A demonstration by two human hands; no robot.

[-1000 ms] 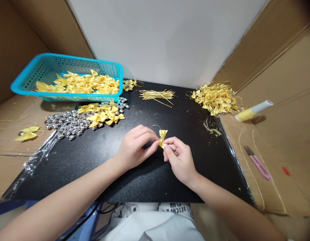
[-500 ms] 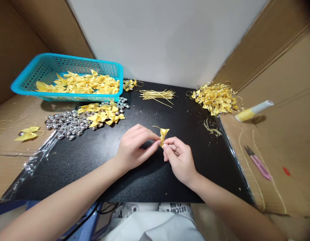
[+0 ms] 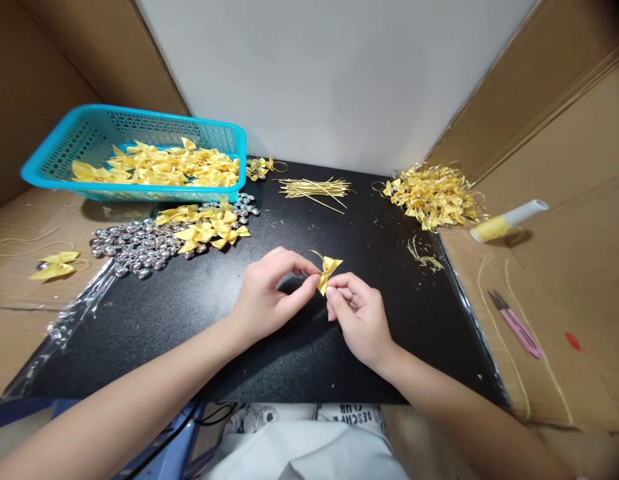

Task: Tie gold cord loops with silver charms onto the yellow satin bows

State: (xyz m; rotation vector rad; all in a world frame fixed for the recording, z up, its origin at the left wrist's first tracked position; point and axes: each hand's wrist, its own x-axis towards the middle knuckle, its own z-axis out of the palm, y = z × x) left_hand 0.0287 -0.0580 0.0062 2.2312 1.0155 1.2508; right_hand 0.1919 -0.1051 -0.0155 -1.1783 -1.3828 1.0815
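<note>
A small yellow ribbon bow [image 3: 330, 267] is held between my two hands above the black tabletop [image 3: 189, 333]. My left hand [image 3: 277, 290] pinches its left side with thumb and fingertips. From below right, my right hand [image 3: 357, 310] grips the bow's lower tail between thumb and index finger. A thin gold cord [image 3: 312, 253] curves out from behind the bow near my left fingertips. Silver bells or beads [image 3: 134, 243] lie in a heap to the left, with several yellow bows [image 3: 209, 230] on top of them.
A blue basket [image 3: 139, 195] of yellow bows stands back left. Cut gold cords [image 3: 314, 190] lie at the back. Finished-looking corded bows [image 3: 432, 197] are piled back right, near cord scraps [image 3: 423, 257]. Pink snips [image 3: 517, 327] and a rolled tube [image 3: 509, 220] rest on cardboard at right.
The bow has turned a little and its loops show wider, facing more toward me. My left fingers have shifted slightly; my right hand stays nearly in place.
</note>
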